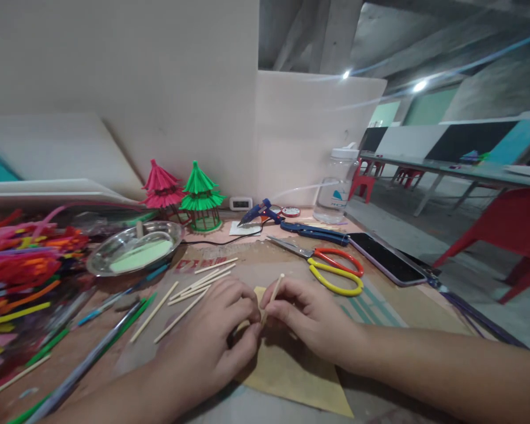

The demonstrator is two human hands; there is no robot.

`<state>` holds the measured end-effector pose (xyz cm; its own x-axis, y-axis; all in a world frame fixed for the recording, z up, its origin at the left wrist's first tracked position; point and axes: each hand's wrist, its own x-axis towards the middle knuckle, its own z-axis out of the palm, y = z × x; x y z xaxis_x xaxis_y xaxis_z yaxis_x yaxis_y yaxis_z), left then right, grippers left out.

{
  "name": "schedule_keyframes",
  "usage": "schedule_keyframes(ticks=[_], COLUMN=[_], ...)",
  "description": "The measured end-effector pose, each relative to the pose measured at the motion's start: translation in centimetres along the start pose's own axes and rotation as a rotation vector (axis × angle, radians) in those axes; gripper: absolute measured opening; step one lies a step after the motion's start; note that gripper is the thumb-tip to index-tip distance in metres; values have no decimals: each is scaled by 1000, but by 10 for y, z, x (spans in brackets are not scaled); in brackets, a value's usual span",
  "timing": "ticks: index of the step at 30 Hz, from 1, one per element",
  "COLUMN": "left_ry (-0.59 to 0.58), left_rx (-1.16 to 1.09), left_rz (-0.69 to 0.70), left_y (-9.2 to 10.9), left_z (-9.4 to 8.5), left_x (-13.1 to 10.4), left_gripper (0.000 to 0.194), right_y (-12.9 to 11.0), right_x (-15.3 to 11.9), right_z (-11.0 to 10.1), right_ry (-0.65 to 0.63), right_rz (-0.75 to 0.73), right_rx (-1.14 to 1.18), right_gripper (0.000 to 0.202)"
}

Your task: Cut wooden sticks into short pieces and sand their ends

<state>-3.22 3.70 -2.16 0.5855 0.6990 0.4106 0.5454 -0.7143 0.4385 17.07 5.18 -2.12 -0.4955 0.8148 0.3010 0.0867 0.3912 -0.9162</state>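
Observation:
Between the thumb and fingers of my right hand (309, 315) a thin wooden stick (278, 287) is pinched, its upper end tilted to the right. My left hand (223, 330) is closed beside it, thumb and fingertips meeting near the stick's lower end; what they grip is hidden. Under both hands lies a yellowish sheet (304, 380). Several loose wooden sticks (198, 285) are spread just beyond my left hand. Scissors with red and yellow handles (335, 280) rest beyond my right hand, blades partly apart.
Farther back stand a pink pagoda model (161, 185), a green pagoda model (201, 194), a blue glue gun (262, 212) and a water bottle (333, 191). A metal dish (103, 253) and colourful craft strips (22, 265) occupy the left. A phone (386, 259) lies by the right edge.

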Motion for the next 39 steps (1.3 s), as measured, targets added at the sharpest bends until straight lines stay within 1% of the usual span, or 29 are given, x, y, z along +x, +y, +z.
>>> schedule_keyframes(ticks=[2,4,5,6,8,10,12,13,15,18,20,22,24,25,26,27,30,32,33,36,39], left_ry=[18,26,21,0,-77,-126,-194,-234,-310,-363,-378,-374,-320,-285,-250,-228,-204,-163,-148,-101,-74], left_rx=[14,59,99,156,287,388,482,525,584,605,592,598,598,564,489,362,-142,-372,-430,-432,-358], left_rz=[-6,-11,-18,-37,-127,-225,-300,-331,-377,-403,-393,-386,-388,-388,-387,-384,-437,-476,-482,-452,-404], left_y=[2,5,6,6,3,-5,-16,-21,-30,-36,-36,-32,-24,-18,-12,-5,15,25,28,34,32], left_z=[-2,-9,-16,-25,-45,-65,-79,-82,-84,-77,-73,-71,-70,-70,-69,-66,-53,-41,-35,-22,-18], left_x=[1,5,8,11,17,20,17,14,7,-2,-3,0,6,9,12,15,19,17,16,10,4], left_gripper=[13,20,24,29,35,29,21,19,18,21,22,22,18,15,14,13,13,15,16,17,19], right_y=[-1,-1,1,5,14,26,37,41,46,47,44,41,34,30,25,19,-1,-12,-16,-22,-22], right_x=[3,12,17,23,35,44,47,47,45,42,42,43,43,41,39,36,20,10,6,0,-1], right_z=[-5,-17,-26,-35,-54,-69,-78,-80,-79,-76,-75,-74,-71,-68,-63,-57,-33,-18,-12,-4,-5], right_ry=[27,71,89,80,36,2,-28,-30,-29,-19,-4,42,124,156,170,158,16,-30,-23,14,12], right_rz=[-29,-58,-76,-73,-30,-14,-25,-34,-61,-114,-133,-108,-40,5,49,93,188,177,170,130,78], right_rx=[-86,-252,-356,-470,-713,-885,-971,-999,-1034,-1036,-1003,-925,-784,-683,-564,-436,-91,35,90,211,247], right_gripper=[19,25,28,29,25,23,22,22,23,23,22,21,21,22,24,26,27,27,26,18,12])
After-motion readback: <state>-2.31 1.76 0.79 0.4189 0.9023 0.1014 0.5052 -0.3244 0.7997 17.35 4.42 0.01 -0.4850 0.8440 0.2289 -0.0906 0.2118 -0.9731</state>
